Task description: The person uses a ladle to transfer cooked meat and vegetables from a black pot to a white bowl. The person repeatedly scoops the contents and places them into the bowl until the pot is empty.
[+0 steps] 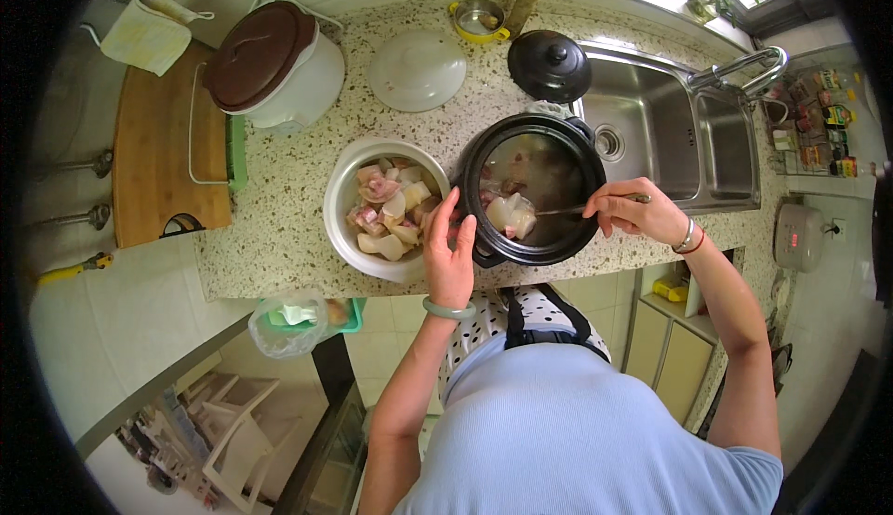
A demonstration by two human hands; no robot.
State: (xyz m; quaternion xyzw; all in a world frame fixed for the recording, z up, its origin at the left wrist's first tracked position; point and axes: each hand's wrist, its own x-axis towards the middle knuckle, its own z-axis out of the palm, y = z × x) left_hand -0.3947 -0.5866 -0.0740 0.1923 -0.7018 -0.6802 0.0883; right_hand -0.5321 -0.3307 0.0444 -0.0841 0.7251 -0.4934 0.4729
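Note:
My right hand is closed round the thin metal handle of a spoon that reaches into a black pot. Cloudy liquid fills the pot. Pale meat chunks gather at the spoon's far end, which they hide. To the left, against the pot, stands a white bowl heaped with pieces of pale and pink raw meat. My left hand is at the bowl's right rim, beside the pot, its fingers stretched and thumb apart. Whether it presses on the rim I cannot tell.
Behind the pot lies a black lid, near a steel sink. A pale lid and a small yellow-handled pan are farther back. At left stand a white container with brown lid and a wooden board.

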